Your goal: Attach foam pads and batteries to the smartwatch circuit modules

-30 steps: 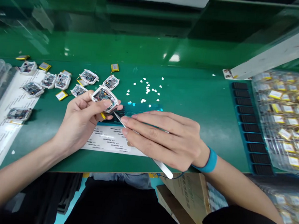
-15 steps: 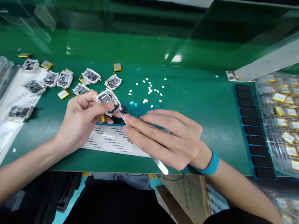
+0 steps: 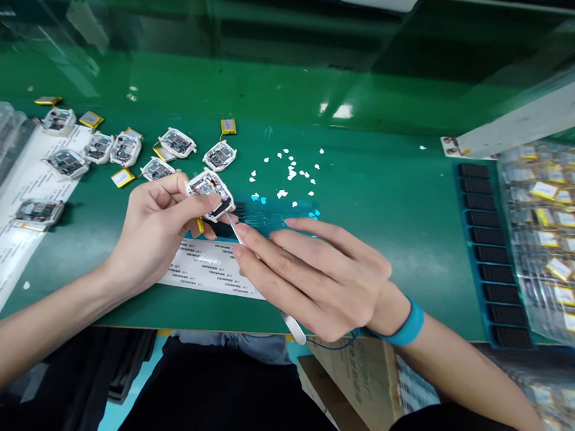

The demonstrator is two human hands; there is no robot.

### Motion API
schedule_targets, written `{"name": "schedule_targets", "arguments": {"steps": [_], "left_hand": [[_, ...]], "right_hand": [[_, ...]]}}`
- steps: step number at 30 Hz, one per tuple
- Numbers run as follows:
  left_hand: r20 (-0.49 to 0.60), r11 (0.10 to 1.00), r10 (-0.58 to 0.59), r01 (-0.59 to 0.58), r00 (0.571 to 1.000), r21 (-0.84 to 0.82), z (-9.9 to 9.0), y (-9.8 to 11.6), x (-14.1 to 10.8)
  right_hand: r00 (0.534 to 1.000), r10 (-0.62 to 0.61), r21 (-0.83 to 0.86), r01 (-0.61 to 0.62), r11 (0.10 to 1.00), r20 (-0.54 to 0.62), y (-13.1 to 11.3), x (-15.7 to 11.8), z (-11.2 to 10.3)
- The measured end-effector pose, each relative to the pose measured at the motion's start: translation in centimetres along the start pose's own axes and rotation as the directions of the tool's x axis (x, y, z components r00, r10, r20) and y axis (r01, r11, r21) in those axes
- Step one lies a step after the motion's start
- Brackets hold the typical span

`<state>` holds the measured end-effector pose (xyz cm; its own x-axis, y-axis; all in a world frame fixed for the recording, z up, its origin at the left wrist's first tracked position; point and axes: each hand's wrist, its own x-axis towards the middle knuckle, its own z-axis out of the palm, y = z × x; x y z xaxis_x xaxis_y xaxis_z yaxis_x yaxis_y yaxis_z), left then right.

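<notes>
Head view, left to right: the left hand (image 3: 155, 232) is partly closed, thumb and fingers pinching a white-framed circuit module (image 3: 209, 193) just above the green surface (image 3: 392, 262). Steel tweezers (image 3: 291, 327) run on a slant, their tip rising up-left from beneath the right hand (image 3: 322, 277) to the module's lower right edge. The module lies up-left of the right hand, and the left hand is nearer it. The right hand's loosely bent fingers grip the tweezers.

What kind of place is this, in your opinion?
Probably an electronics assembly line: a green workbench, white-cased circuit boards, flat batteries in clear bags, and a blue wrist strap, possibly anti-static.
</notes>
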<state>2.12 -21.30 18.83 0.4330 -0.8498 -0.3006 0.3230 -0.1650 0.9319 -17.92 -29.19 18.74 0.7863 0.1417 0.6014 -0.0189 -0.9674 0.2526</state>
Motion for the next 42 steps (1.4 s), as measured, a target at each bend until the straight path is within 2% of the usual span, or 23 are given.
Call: {"name": "schedule_targets", "arguments": {"steps": [3, 8, 12, 17, 26, 31, 37, 42], "left_hand": [[0.015, 1.0, 0.003, -0.003, 1.0, 0.006, 0.1, 0.1, 0.0], [0.013, 0.999, 0.003, -0.004, 1.0, 0.039, 0.0, -0.1, 0.0], [0.075, 0.999, -0.003, 0.0, 0.997, 0.04, -0.3, -0.1, 0.0], [0.133, 0.999, -0.018, 0.012, 0.991, 0.046, -0.5, 0.0, 0.0], [0.156, 0.991, 0.018, -0.038, 0.988, 0.127, -0.3, -0.1, 0.0], [0.162, 0.993, 0.051, -0.067, 0.985, 0.097, -0.6, 0.0, -0.1], [0.195, 0.991, 0.047, -0.069, 0.98, 0.111, -0.5, 0.1, -0.2], [0.197, 0.99, 0.031, -0.058, 0.98, 0.132, -0.3, 0.1, -0.2]], "right_hand": [[1.0, -0.006, 0.025, 0.005, 1.0, 0.022, -0.2, 0.0, -0.2], [0.999, 0.036, 0.117, -0.034, 0.993, -0.017, 0.2, 0.1, -0.2], [0.995, 0.091, 0.167, -0.083, 0.982, -0.043, 1.2, 0.0, 0.1], [0.996, 0.085, 0.219, -0.08, 0.972, -0.01, 2.0, -0.3, 0.3], [0.992, 0.122, 0.362, -0.119, 0.925, 0.015, 2.2, -0.2, 0.5], [0.978, 0.207, 0.385, -0.194, 0.902, 0.007, 1.9, -0.2, 0.3], [0.984, 0.174, 0.379, -0.178, 0.908, 0.046, 2.0, -0.1, 0.2], [0.987, 0.16, 0.405, -0.149, 0.902, 0.008, 2.2, -0.2, 0.6]]}}
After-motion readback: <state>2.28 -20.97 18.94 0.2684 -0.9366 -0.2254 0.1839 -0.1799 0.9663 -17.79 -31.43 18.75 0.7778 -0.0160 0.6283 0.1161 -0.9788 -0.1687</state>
